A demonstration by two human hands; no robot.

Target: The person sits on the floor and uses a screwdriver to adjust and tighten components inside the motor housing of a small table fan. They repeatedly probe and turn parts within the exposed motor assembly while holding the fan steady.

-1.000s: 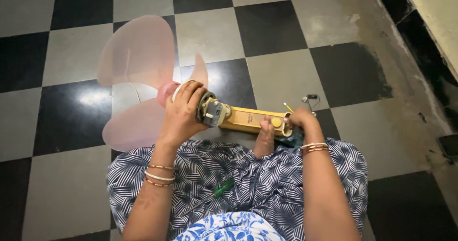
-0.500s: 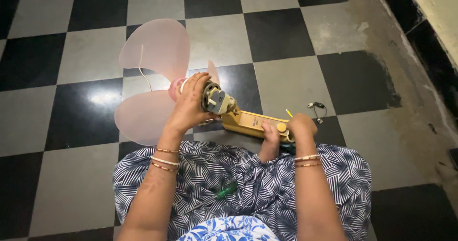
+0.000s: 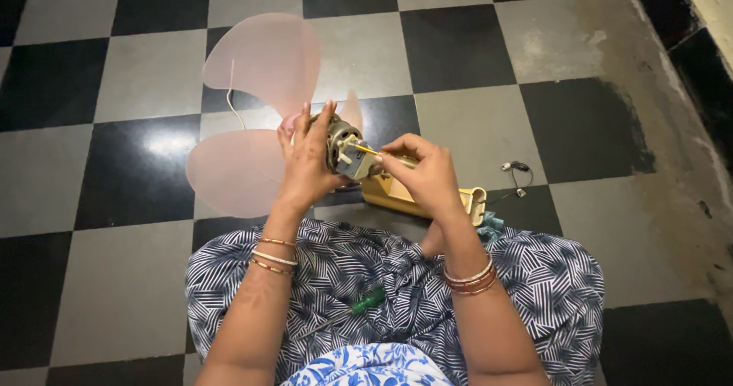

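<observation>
While my left hand point(image 3: 309, 161) clamps its fingers on the fan motor point(image 3: 345, 151) to steady it, my right hand point(image 3: 427, 174) at three o'clock pinches a yellow wire point(image 3: 365, 150), pink blades point(image 3: 263, 65) clear of the floor point(image 3: 137, 73).

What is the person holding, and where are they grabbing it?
Left hand grips the fan motor by its side; right hand pinches a thin yellow wire.

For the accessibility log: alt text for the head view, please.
A seated person's left hand grips a fan motor with pink blades while the right hand works at it, above a yellow housing on a checkered floor. A green-handled screwdriver lies in the lap.
</observation>
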